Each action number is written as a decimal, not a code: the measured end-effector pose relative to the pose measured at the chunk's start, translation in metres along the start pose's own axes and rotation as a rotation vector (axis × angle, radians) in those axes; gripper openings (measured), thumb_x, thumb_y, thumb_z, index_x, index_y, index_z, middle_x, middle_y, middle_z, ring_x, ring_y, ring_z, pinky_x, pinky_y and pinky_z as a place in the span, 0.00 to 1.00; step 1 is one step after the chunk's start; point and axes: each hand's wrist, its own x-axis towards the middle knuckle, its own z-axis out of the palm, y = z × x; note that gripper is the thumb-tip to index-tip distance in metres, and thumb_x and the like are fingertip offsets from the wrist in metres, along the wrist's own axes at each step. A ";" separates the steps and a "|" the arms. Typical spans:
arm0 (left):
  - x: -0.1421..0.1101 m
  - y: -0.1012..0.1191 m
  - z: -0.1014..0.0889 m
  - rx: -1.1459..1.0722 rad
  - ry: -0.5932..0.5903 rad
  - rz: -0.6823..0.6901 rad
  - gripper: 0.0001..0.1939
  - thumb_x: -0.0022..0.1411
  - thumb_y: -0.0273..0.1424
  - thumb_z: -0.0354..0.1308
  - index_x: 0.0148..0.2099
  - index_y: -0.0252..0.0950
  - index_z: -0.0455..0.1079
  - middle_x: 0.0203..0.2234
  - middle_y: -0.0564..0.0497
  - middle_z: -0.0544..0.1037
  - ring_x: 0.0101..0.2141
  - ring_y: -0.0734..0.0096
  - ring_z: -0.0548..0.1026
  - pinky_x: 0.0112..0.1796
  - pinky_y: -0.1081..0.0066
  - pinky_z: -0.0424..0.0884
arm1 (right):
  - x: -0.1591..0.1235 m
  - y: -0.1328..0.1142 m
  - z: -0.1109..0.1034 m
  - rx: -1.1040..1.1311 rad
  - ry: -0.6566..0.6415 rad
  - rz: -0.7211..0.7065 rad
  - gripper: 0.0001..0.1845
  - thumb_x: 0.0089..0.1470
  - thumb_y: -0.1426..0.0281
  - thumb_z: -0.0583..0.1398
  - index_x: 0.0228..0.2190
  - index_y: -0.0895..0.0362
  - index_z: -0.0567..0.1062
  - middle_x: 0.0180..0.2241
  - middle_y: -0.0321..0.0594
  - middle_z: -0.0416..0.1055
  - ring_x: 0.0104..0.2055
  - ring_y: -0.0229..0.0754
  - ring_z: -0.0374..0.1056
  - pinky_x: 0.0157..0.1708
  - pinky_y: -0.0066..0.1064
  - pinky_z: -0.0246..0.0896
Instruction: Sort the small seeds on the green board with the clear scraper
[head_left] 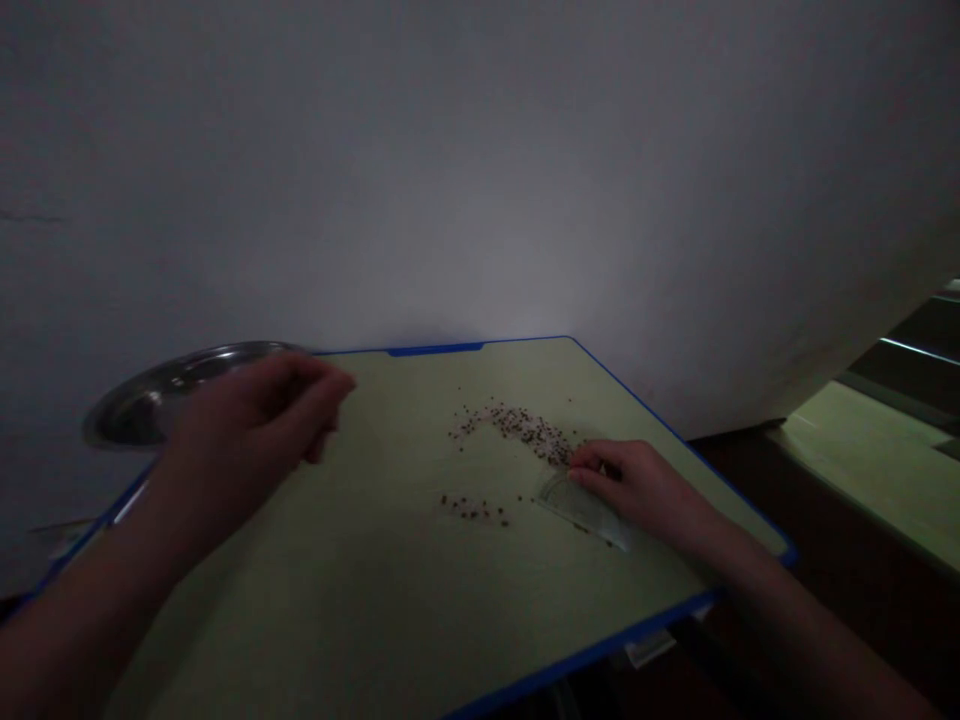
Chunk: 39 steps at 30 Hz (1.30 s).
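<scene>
My left hand hovers above the left side of a pale green desk, fingers pinched together; what they hold, if anything, is too small to see. Just behind it lies a steel plate. My right hand rests on the desk's right side with its fingers pressed on a clear plastic protractor. Small dark seeds are scattered in a heap right beside the protractor's far edge. A smaller cluster of seeds lies left of the protractor.
The desk has a blue rim and stands against a plain grey wall. A second green desk is to the right, across a dark gap of floor. The scene is dim.
</scene>
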 end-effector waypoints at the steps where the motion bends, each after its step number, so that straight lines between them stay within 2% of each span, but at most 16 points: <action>1: 0.019 0.026 0.010 0.029 -0.039 0.017 0.16 0.60 0.43 0.50 0.41 0.39 0.72 0.29 0.53 0.76 0.27 0.72 0.73 0.29 0.71 0.69 | -0.001 -0.002 0.000 0.004 -0.008 -0.003 0.08 0.54 0.68 0.56 0.29 0.55 0.76 0.27 0.37 0.74 0.27 0.38 0.66 0.28 0.29 0.56; 2: 0.035 0.044 0.021 0.057 -0.081 0.038 0.17 0.58 0.44 0.50 0.39 0.38 0.72 0.27 0.53 0.76 0.25 0.72 0.72 0.27 0.71 0.68 | 0.000 -0.004 0.000 0.005 -0.010 -0.004 0.08 0.55 0.69 0.56 0.29 0.56 0.76 0.26 0.37 0.74 0.26 0.38 0.66 0.27 0.29 0.56; 4: 0.056 0.058 0.040 0.090 -0.129 0.071 0.17 0.57 0.44 0.50 0.35 0.36 0.71 0.27 0.50 0.76 0.25 0.70 0.73 0.28 0.70 0.67 | 0.003 -0.007 -0.002 0.003 0.003 -0.006 0.08 0.55 0.69 0.56 0.29 0.56 0.76 0.25 0.37 0.73 0.26 0.37 0.65 0.26 0.29 0.55; 5: 0.061 0.055 0.048 0.119 -0.142 0.076 0.17 0.57 0.44 0.49 0.35 0.36 0.71 0.29 0.49 0.77 0.28 0.68 0.74 0.31 0.69 0.67 | 0.005 -0.009 -0.003 -0.001 0.010 -0.012 0.08 0.55 0.69 0.56 0.29 0.56 0.76 0.25 0.36 0.73 0.25 0.37 0.64 0.26 0.29 0.55; 8: 0.062 0.027 0.060 0.191 -0.163 0.009 0.19 0.58 0.43 0.45 0.39 0.36 0.71 0.33 0.46 0.78 0.32 0.63 0.75 0.35 0.66 0.67 | 0.017 -0.012 -0.002 -0.028 0.014 -0.053 0.08 0.55 0.69 0.57 0.30 0.55 0.76 0.25 0.36 0.73 0.25 0.37 0.64 0.26 0.29 0.54; 11: 0.056 0.010 0.058 0.220 -0.176 -0.017 0.22 0.59 0.44 0.43 0.41 0.36 0.71 0.35 0.44 0.77 0.34 0.61 0.75 0.36 0.65 0.67 | 0.027 -0.013 0.003 -0.056 -0.025 -0.098 0.08 0.55 0.70 0.57 0.30 0.55 0.76 0.25 0.36 0.73 0.26 0.37 0.64 0.26 0.28 0.54; 15: 0.052 0.018 0.056 0.242 -0.198 -0.016 0.22 0.59 0.44 0.42 0.41 0.36 0.71 0.34 0.45 0.77 0.33 0.61 0.74 0.35 0.66 0.67 | 0.030 -0.014 0.007 -0.048 -0.101 -0.149 0.08 0.56 0.69 0.56 0.30 0.55 0.75 0.27 0.36 0.73 0.26 0.36 0.64 0.26 0.28 0.54; 21: 0.051 0.021 0.060 0.243 -0.220 -0.007 0.21 0.59 0.45 0.43 0.40 0.37 0.71 0.34 0.46 0.77 0.33 0.62 0.74 0.34 0.66 0.66 | 0.015 -0.014 0.005 0.001 -0.180 -0.168 0.09 0.57 0.70 0.55 0.29 0.55 0.75 0.26 0.35 0.72 0.28 0.36 0.65 0.28 0.28 0.56; 25: 0.050 0.021 0.059 0.216 -0.216 -0.049 0.19 0.57 0.44 0.47 0.39 0.37 0.70 0.33 0.47 0.77 0.32 0.63 0.74 0.33 0.67 0.66 | 0.009 -0.012 0.005 0.011 -0.182 -0.146 0.08 0.57 0.69 0.55 0.29 0.55 0.75 0.26 0.35 0.72 0.27 0.36 0.64 0.27 0.28 0.56; 31: 0.048 0.023 0.057 0.194 -0.206 -0.051 0.16 0.55 0.44 0.49 0.37 0.37 0.68 0.31 0.48 0.76 0.31 0.65 0.73 0.31 0.68 0.65 | 0.018 -0.011 0.006 0.006 -0.107 -0.121 0.07 0.56 0.68 0.56 0.30 0.55 0.74 0.27 0.36 0.72 0.27 0.37 0.64 0.27 0.29 0.57; 39: 0.047 0.024 0.057 0.208 -0.199 -0.045 0.16 0.54 0.43 0.48 0.36 0.37 0.67 0.30 0.48 0.76 0.30 0.65 0.72 0.31 0.67 0.65 | 0.007 -0.020 0.006 -0.004 -0.156 -0.143 0.08 0.57 0.70 0.56 0.29 0.54 0.74 0.27 0.35 0.72 0.28 0.37 0.64 0.28 0.28 0.56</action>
